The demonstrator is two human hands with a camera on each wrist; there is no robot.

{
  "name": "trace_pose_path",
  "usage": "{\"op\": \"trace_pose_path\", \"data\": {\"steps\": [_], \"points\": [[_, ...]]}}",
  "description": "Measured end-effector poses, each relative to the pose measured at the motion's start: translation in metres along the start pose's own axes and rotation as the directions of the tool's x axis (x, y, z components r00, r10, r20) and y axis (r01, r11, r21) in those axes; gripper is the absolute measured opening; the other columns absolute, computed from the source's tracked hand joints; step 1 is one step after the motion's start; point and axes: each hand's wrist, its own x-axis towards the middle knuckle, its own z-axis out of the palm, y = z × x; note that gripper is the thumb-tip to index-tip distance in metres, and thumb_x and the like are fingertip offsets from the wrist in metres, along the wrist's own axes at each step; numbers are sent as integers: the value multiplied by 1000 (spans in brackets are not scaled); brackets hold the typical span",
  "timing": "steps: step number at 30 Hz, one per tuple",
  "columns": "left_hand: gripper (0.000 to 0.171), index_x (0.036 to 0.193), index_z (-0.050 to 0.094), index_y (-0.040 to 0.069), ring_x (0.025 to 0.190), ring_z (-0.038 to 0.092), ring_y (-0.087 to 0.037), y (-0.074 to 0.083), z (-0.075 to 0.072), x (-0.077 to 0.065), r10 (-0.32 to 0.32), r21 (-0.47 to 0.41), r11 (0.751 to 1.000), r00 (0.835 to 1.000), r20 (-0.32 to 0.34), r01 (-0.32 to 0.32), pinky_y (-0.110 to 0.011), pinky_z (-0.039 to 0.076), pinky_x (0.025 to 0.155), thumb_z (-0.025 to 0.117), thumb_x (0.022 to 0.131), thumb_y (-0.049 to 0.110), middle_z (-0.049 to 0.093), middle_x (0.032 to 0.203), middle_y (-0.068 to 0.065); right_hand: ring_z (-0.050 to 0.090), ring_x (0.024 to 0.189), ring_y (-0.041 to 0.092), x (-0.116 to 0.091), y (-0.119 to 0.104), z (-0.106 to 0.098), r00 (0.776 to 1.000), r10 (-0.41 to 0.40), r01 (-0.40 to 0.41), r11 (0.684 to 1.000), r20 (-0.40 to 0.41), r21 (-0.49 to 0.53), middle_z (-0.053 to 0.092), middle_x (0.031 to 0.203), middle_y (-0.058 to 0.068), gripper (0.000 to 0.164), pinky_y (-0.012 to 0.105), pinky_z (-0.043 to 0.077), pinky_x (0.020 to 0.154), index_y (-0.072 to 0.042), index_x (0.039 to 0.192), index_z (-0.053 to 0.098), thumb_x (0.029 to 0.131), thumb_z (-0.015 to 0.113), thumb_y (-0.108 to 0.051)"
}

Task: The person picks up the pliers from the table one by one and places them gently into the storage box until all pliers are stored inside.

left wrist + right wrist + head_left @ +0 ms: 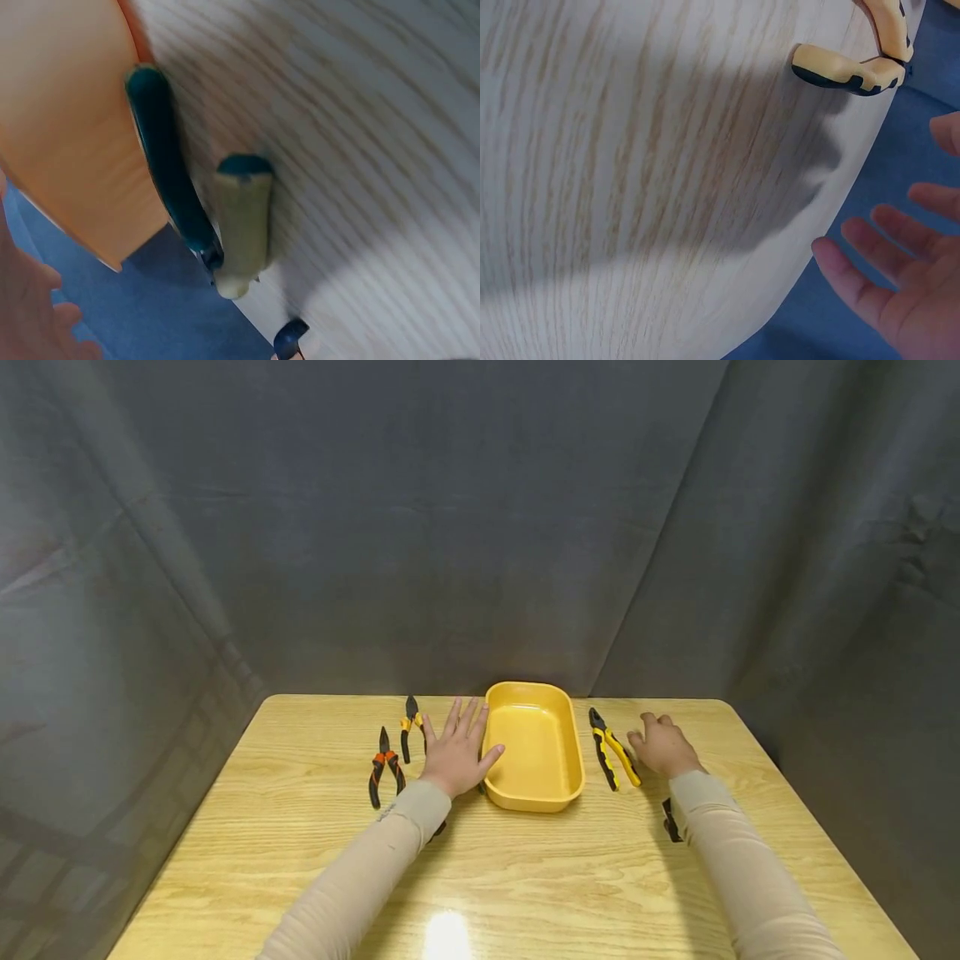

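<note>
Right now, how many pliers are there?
3 clearly: orange-trimmed pliers leftmost, yellow-trimmed pliers by the left hand, yellow-handled pliers right of the tray. A green-handled tool beside the tray, partly hidden, may be another.

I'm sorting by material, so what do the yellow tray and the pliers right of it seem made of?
Yellow tray: probably glossy plastic, given its even color and highlights. Pliers: dark, slim head, likely metal; thick yellow-and-black handles, perhaps matte plastic or rubber.
</note>
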Motion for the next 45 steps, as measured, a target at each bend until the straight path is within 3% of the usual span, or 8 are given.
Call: {"op": "trace_pose_path", "data": {"steps": [10, 28, 45], "points": [[82, 164, 13, 13, 157, 4, -25, 12, 1, -2, -21, -43, 999, 996, 81, 25, -71, 4, 116, 30, 103, 65, 6, 171, -4, 49, 118, 58, 1, -1, 3, 998, 4, -4, 1000, 55, 3, 40, 133, 46, 61, 66, 42, 100, 19, 143, 33, 107, 45, -28], [80, 163, 14, 6, 156, 6, -27, 17, 7, -5, -32, -98, 994, 993, 113, 43, -66, 7, 119, 32, 105, 59, 10, 169, -12, 55, 114, 55, 4, -5, 11, 997, -29, 27, 999, 68, 36, 55, 123, 41, 55, 62, 47, 95, 21, 131, 48, 105, 45, -27], [79, 163, 7, 7, 156, -2, -22, 16, 9, -6, -46, -123, 990, 984, 174, 69, -63, 2, 120, 29, 107, 58, 3, 170, -9, 64, 96, 42, 4, -12, 18, 995, -28, 16, 993, 99, 118, 66, 108, 32, 47, 54, 53, 86, 18, 118, 55, 95, 65, -21]]}}
